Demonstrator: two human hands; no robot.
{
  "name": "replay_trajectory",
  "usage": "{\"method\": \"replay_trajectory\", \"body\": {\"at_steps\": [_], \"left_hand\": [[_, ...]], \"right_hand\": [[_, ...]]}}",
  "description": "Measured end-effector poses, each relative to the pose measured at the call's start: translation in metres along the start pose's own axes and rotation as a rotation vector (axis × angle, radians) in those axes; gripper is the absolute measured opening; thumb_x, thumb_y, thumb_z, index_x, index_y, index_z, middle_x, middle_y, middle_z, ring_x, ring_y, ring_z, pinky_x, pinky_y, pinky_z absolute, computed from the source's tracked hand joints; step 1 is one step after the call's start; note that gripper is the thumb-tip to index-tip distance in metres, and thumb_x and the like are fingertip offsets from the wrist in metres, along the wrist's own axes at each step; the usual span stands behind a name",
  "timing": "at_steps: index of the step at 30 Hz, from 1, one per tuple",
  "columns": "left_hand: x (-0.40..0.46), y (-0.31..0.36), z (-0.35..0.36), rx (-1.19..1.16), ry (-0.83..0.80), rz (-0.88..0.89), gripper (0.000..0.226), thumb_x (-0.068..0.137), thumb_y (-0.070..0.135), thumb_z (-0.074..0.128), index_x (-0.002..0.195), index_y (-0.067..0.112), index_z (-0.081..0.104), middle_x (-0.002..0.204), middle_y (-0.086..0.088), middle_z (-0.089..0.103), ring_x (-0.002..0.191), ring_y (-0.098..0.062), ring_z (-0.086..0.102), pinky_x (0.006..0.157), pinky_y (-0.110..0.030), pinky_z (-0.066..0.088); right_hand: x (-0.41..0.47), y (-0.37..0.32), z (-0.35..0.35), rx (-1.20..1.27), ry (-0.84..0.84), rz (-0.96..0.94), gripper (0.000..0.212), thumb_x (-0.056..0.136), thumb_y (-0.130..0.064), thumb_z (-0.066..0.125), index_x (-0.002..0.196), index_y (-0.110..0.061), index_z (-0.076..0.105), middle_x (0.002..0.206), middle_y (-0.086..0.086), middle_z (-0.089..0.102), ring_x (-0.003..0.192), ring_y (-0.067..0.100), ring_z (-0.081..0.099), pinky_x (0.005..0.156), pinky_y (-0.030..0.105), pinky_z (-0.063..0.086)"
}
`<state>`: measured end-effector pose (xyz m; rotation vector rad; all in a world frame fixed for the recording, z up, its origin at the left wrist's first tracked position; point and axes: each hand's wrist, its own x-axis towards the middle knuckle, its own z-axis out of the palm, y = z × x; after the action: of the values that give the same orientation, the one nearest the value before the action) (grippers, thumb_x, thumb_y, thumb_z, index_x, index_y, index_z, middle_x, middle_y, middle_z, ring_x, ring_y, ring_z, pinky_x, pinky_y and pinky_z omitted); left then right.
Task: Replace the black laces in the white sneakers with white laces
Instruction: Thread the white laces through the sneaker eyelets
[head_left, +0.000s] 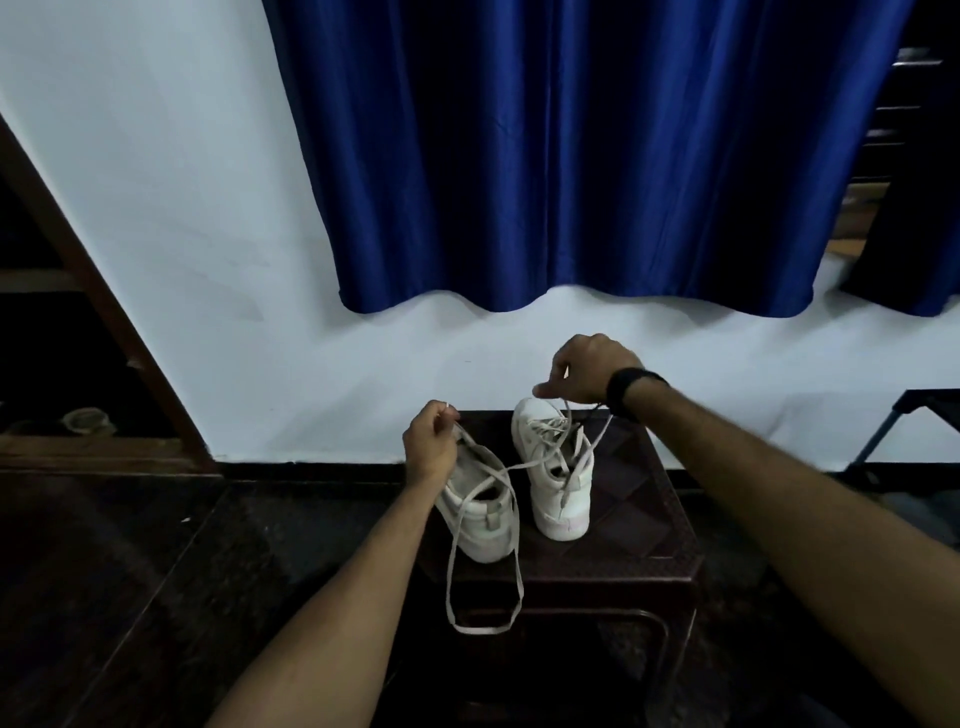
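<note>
On the dark surface (639, 525) two sneakers (553, 467) stand, left hand (431, 441) pinching a white lace (485, 571) end, right hand (587, 371) pinching another above the right shoe.

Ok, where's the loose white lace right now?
In the head view, the white lace runs from the left hand, over the left sneaker, and loops down past the front edge of the dark stool.

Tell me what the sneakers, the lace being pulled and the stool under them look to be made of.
Sneakers: likely smooth leather or synthetic, matte white with stitched panels.
White lace: flat woven fabric, apparently; it hangs limp in a loop off the stool edge.
Stool: probably moulded plastic, dark brown, with a faint sheen and a patterned, relief top.
</note>
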<state>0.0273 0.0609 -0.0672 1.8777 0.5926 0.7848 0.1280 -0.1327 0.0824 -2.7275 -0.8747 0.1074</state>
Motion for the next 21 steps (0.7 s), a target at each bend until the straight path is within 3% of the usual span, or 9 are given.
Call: {"method": "replay_trajectory", "body": {"at_steps": [2,5,7,11,14,16,21], "left_hand": [[-0.005,0.0,0.0,0.064,0.011,0.122,0.02,0.101,0.015,0.051,0.086,0.008,0.063,0.083,0.005,0.064,0.079,-0.014,0.059,0.07,-0.023,0.04],[-0.006,-0.001,-0.001,0.102,-0.043,0.213,0.022,0.104,0.019,0.047,0.086,0.013,0.059,0.079,0.008,0.061,0.072,-0.01,0.055,0.067,-0.027,0.042],[-0.004,-0.003,0.001,0.127,-0.087,0.261,0.021,0.103,0.016,0.046,0.085,0.015,0.058,0.075,0.008,0.059,0.068,-0.01,0.053,0.068,-0.031,0.043],[-0.005,-0.001,0.01,0.179,-0.139,0.306,0.02,0.102,0.016,0.046,0.084,0.024,0.049,0.063,0.01,0.051,0.059,-0.007,0.048,0.062,-0.035,0.04],[-0.007,-0.002,0.011,0.218,-0.122,0.346,0.016,0.104,0.019,0.042,0.089,0.016,0.047,0.06,0.009,0.044,0.057,-0.015,0.045,0.057,-0.034,0.035],[-0.009,0.001,0.011,0.201,-0.11,0.373,0.02,0.106,0.023,0.037,0.095,0.01,0.049,0.062,0.008,0.044,0.058,-0.02,0.047,0.057,-0.038,0.037],[-0.017,0.012,0.014,0.249,-0.132,0.288,0.05,0.097,0.058,0.027,0.116,0.016,0.047,0.085,-0.006,0.066,0.078,-0.026,0.062,0.065,-0.04,0.047]], "right_hand": [[0.0,0.001,0.012,0.1,-0.039,-0.068,0.005,0.082,-0.036,0.071,0.085,-0.032,0.07,0.092,-0.004,0.068,0.089,0.014,0.063,0.075,0.024,0.048],[-0.003,0.001,0.015,0.399,-0.26,-0.156,0.041,0.087,0.005,0.046,0.114,-0.017,0.068,0.09,0.0,0.064,0.065,0.002,0.058,0.055,0.015,0.046],[-0.002,0.001,0.013,0.453,-0.203,-0.25,0.05,0.084,0.013,0.041,0.113,-0.015,0.069,0.089,-0.004,0.066,0.062,-0.008,0.056,0.059,0.013,0.047],[0.009,-0.015,0.015,0.554,-0.049,-0.422,0.039,0.09,0.014,0.046,0.106,-0.01,0.072,0.093,0.002,0.075,0.094,0.004,0.065,0.088,0.015,0.046],[0.02,-0.03,0.031,0.432,0.035,-0.463,0.044,0.084,0.016,0.044,0.105,-0.013,0.07,0.091,0.0,0.076,0.093,0.003,0.067,0.087,0.014,0.046],[0.028,-0.033,0.048,0.271,-0.004,-0.44,0.049,0.078,0.012,0.043,0.107,-0.018,0.068,0.092,-0.003,0.075,0.095,0.009,0.067,0.088,0.024,0.05],[0.027,-0.04,0.086,0.244,-0.068,-0.355,0.041,0.083,-0.004,0.048,0.122,-0.016,0.047,0.103,0.011,0.069,0.095,0.029,0.061,0.075,0.033,0.047]]}}
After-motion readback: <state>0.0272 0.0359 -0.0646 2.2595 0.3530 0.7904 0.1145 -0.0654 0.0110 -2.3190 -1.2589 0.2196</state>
